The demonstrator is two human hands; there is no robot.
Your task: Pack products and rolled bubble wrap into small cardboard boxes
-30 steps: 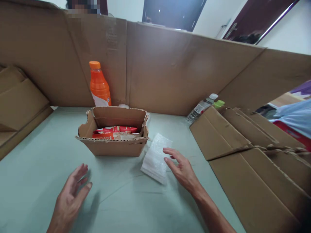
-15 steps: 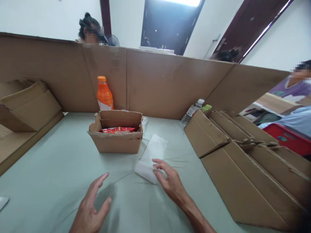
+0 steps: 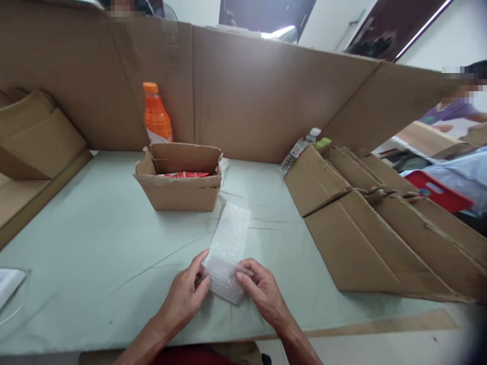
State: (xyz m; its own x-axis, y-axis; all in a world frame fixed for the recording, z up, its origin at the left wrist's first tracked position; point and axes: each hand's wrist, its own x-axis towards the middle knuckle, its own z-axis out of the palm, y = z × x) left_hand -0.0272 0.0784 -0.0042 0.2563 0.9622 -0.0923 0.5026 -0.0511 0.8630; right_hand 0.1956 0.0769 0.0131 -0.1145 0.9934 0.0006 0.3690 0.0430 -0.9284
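Observation:
A sheet of white bubble wrap (image 3: 228, 243) lies on the pale green table (image 3: 95, 238), its near end between my hands. My left hand (image 3: 186, 296) pinches the near left corner of it. My right hand (image 3: 258, 291) presses curled fingers on the near right edge. Just beyond stands a small open cardboard box (image 3: 178, 182) with red snack packets (image 3: 184, 175) inside. An orange drink bottle (image 3: 155, 116) stands upright behind the box.
A tall cardboard wall (image 3: 266, 96) rings the table. Flattened cardboard boxes (image 3: 365, 218) lean at the right, with a clear water bottle (image 3: 299, 149) behind them. More folded cardboard (image 3: 34, 142) sits at the left. White paper (image 3: 9, 284) lies at the near left edge. Other people sit beyond the wall.
Both hands have come together on the bubble wrap's near end and pulled it toward me. My left hand moved in from the open table. The view tipped lower.

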